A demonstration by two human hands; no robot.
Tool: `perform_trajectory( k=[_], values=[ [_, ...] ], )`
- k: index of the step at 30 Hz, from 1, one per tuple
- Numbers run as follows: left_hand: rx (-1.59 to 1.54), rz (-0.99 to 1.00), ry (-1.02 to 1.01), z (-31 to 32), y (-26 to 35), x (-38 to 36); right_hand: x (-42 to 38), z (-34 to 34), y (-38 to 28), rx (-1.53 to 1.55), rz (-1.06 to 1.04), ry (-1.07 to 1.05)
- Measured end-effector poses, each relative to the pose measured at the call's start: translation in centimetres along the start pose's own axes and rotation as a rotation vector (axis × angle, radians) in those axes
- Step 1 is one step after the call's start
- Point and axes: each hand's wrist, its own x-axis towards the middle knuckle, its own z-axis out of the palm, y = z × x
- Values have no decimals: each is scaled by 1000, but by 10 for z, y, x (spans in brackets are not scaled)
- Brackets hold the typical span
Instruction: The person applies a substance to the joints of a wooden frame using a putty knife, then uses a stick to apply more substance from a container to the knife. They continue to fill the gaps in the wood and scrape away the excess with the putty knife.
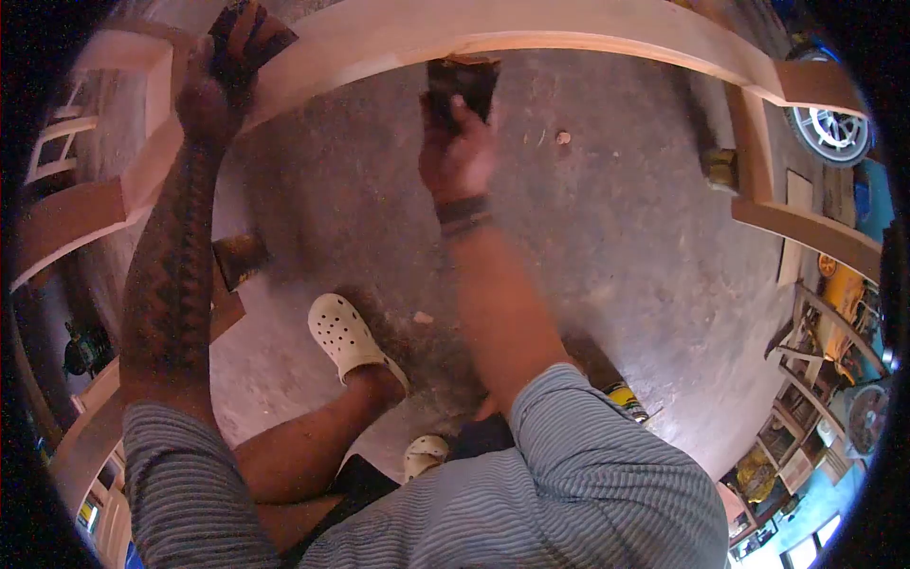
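Observation:
A long, pale wooden rail [531, 24], part of a larger wooden frame, curves across the top of the head view. My left hand [220, 90] is at the rail's left part, its fingers closed over a dark sheet of sandpaper [277, 40]. Below the rail's middle, my right hand [458, 156] pinches a second dark sandpaper piece [479, 81], whose upper edge meets the rail's lower side. The thumb of that hand lies on the sheet; its other fingers are partly hidden.
Wooden uprights [755, 142] and side rails of the frame stand left and right. On the concrete floor [607, 237] are small scraps and a yellow-labelled can [626, 400] beside my right arm. A wheel [829, 133] and wooden chair parts [806, 379] stand at the right.

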Motion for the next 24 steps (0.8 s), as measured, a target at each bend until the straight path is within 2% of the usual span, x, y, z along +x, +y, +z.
perform_trajectory(
  k=[1,3,5,7,9,12,14,15,17,19,21,23,24],
  values=[
    [-14,0,6,0,0,-1,-4,1,7,187,90,-25],
    [-39,-4,25,1,1,-4,-23,-1,12,8,12,-68],
    [-74,-4,64,2,10,-12,-40,0,0,-30,60,-100],
    [-223,-55,136,7,32,-33,-48,-11,-42,61,239,-119],
    [-643,-206,75,26,70,-72,-54,-20,-77,47,303,-139],
    [-1283,-491,-188,68,134,-152,-61,-36,-111,27,338,-95],
    [-1571,-673,-329,96,158,-205,-69,-36,-125,76,361,-25],
    [-1658,-755,-364,107,164,-232,-73,-36,-130,-65,352,-62],
    [-1644,-836,-410,116,175,-265,-84,-37,-135,-337,330,-137],
    [-1747,-810,-397,117,198,-274,-98,-39,-151,-505,409,-174],
    [-1660,-788,-458,114,194,-282,-100,-55,-147,-194,640,-348],
    [-1526,-846,-462,117,181,-294,-93,-64,-144,246,965,-409],
    [-1545,-835,-485,100,191,-286,-97,-63,-144,204,979,-338]
  ],
)
